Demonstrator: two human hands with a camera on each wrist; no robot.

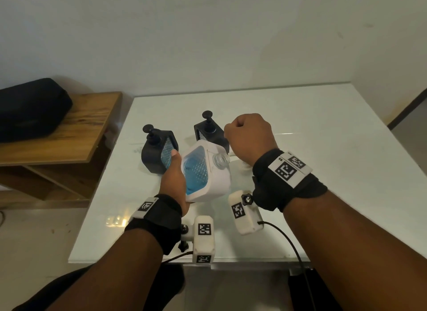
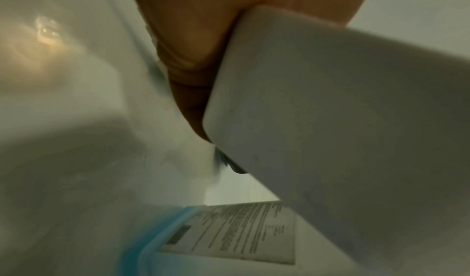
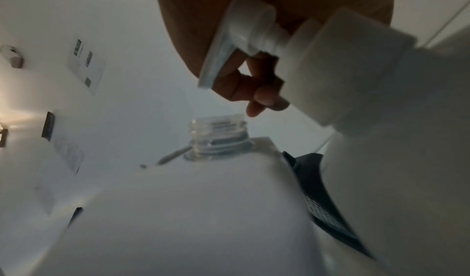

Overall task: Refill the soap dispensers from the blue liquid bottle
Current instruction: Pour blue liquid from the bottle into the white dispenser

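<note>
Both forearms reach in from the bottom of the frame, each wrist strapped in a black band. The left hand (image 1: 173, 176) grips at centre, thumb up; the right hand (image 1: 249, 135) is fisted (knuckles up), centre-right.

From head height we look down on the desk (image 1: 300, 116), while both wrist cameras peer up close beneath the white bottle (image 1: 208, 172).

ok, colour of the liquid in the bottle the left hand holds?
Blue, behind a clear dimpled window in the white bottle; clearest in the head view.
</note>
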